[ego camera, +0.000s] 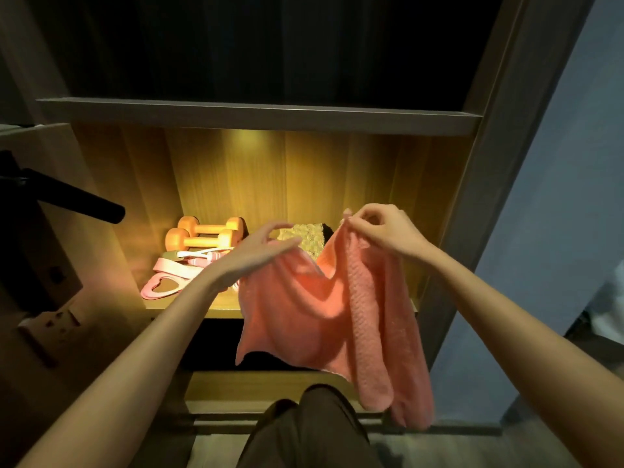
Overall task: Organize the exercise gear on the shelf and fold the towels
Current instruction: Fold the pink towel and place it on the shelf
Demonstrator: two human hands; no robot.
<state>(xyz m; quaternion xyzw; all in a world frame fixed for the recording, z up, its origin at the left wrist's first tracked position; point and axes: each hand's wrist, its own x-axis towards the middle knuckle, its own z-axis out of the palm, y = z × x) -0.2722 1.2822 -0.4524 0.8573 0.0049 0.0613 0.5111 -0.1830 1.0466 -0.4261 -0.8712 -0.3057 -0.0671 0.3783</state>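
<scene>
A pink towel (314,315) hangs in front of the lit shelf (223,307), held up by both hands. My right hand (381,231) pinches its upper right corner. My left hand (260,251) holds the upper left edge, thumb and fingers around the cloth. On the shelf at the back left lie two orange dumbbells (206,234). In front of them are a pink and white jump rope (202,256) and pink resistance bands (165,282). Behind the towel sits another folded textured towel (307,239), partly hidden.
A dark upper shelf board (256,113) runs above the lit compartment. A black door handle (77,201) juts in at the left. The cabinet's side panel (472,204) stands on the right. My knee (314,423) shows below, near a lower shelf.
</scene>
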